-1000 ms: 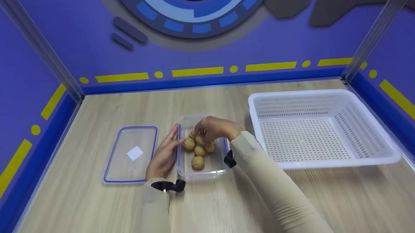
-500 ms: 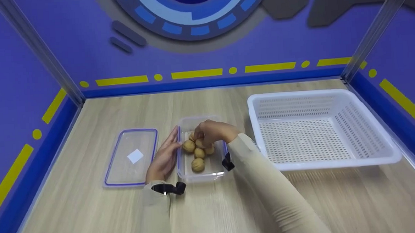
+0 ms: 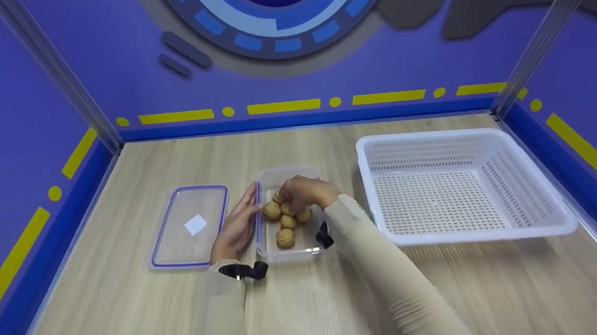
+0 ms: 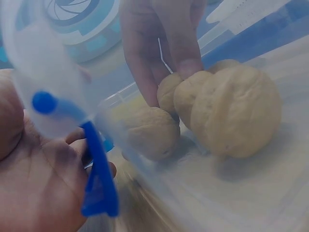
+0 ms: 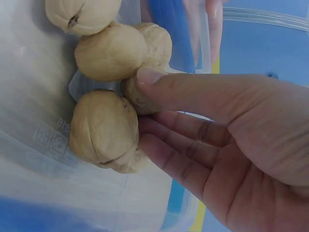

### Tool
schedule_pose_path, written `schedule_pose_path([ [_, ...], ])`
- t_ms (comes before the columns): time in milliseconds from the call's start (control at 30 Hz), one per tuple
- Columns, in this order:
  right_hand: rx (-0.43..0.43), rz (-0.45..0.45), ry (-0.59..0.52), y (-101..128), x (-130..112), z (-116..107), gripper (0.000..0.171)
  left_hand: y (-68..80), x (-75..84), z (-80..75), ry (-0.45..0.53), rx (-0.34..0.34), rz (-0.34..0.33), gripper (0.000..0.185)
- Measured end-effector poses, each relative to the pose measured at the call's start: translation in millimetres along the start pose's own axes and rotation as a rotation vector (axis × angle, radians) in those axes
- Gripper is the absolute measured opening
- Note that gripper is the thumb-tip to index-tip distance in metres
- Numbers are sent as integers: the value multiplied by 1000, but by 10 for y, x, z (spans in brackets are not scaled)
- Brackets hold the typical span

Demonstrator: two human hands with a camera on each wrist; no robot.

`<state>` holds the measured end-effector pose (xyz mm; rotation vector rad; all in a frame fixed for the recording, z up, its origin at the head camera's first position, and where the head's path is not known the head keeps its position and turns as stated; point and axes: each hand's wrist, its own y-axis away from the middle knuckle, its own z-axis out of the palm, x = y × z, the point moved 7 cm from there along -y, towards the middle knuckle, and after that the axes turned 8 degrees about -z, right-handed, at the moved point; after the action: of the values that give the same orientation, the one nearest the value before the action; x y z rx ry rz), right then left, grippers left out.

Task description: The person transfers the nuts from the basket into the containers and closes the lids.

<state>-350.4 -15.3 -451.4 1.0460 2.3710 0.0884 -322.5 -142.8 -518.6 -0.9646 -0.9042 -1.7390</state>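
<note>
Lid (image 3: 189, 225) left of container (image 3: 288, 249), walnuts (image 3: 285, 237) inside, perhaps six, basket (image 3: 463, 187) at right

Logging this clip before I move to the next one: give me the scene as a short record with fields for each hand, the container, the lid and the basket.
left hand: open, flat against the left wall of the container
right hand: inside the container, fingers closing on a walnut
container: clear, open, several walnuts inside
lid: flat on the table, left of the left hand
basket: white, right of the container, nothing in it
</note>
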Motion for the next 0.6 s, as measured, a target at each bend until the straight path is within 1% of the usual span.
schedule_pose_path([
  [67, 0, 16, -1, 2, 13, 6, 23, 4, 0, 8, -3, -4, -1, 71],
  [233, 8, 10, 11, 0, 11, 2, 32, 10, -2, 4, -30, -12, -4, 69],
  [367, 14, 12, 14, 5, 17, 0, 33, 8, -8, 2, -26, -7, -10, 69],
  [433, 19, 26, 6, 10, 29, -5, 36, 5, -7, 2, -20, -4, -8, 69],
  [600, 27, 42, -40, 28, 49, -14, 36, 6, -8, -6, -8, -1, -16, 69],
])
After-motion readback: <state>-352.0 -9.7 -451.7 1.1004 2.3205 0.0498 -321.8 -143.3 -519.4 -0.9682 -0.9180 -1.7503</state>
